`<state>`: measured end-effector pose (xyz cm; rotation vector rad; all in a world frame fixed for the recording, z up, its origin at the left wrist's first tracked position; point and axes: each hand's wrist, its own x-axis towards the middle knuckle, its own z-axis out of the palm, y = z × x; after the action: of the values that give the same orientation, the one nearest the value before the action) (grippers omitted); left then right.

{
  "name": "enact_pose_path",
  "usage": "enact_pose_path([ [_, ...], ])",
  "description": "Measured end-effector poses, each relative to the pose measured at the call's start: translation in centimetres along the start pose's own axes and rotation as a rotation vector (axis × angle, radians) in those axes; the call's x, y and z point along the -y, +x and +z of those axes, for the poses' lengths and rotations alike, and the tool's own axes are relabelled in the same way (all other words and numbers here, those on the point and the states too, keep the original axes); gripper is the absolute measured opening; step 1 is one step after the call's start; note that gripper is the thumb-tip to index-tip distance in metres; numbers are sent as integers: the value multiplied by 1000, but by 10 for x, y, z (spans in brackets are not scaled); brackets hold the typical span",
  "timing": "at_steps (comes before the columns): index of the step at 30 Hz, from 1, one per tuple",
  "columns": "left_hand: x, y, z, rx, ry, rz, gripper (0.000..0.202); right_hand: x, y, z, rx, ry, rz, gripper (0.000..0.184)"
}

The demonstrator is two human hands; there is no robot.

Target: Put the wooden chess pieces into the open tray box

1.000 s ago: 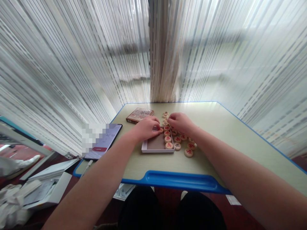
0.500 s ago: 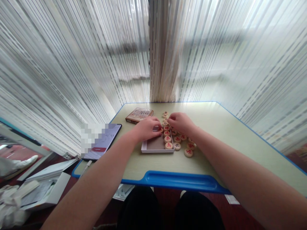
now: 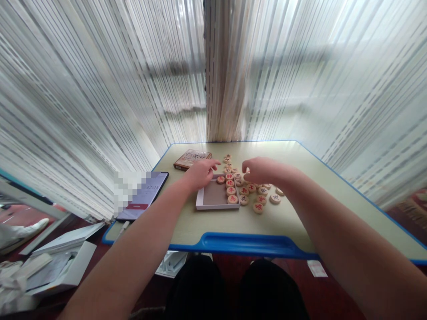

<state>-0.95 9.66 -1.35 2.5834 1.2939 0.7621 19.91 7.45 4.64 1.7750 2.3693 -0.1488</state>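
A shallow white box tray (image 3: 213,205) lies on the pale desk (image 3: 300,218), with several round wooden chess pieces along its right side (image 3: 232,199) and more loose ones (image 3: 256,207) to its right. My left hand (image 3: 199,174) hovers over the tray's far left corner, fingers curled, forefinger stretched toward the pieces. My right hand (image 3: 260,170) is raised just above the loose pieces, fingers curled in a pinch. Whether it holds a piece is hidden.
A brown printed box lid (image 3: 192,159) lies at the desk's far left. A phone (image 3: 143,195) with a lit screen rests on the left edge. A blue pencil groove (image 3: 247,243) runs along the near edge. Striped curtains (image 3: 100,89) surround the desk. Papers and boxes (image 3: 50,262) lie on the floor.
Both hands have drawn apart from the top of the tray. My right hand lifted and shifted right, uncovering more loose pieces. The view shifted slightly.
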Motion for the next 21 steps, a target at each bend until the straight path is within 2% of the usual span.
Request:
enact_pose_path([
  [2,-2,1,2,23,-25,-26,42,4,-6,-2,116,30,-95,38],
  [5,-5,1,4,31,-88,-67,45,9,-10,-1,171,22,-155,36],
  [9,-5,1,6,17,-134,-81,43,8,-15,-4,201,-11,-121,35],
  [13,-1,1,7,5,-138,-84,37,-4,-20,-12,251,29,-120,36],
  [18,-2,1,6,13,-131,-101,36,-22,-15,-15,224,-55,40,41],
  [21,-4,1,4,38,-133,-120,36,-25,-13,-13,208,-46,61,45],
])
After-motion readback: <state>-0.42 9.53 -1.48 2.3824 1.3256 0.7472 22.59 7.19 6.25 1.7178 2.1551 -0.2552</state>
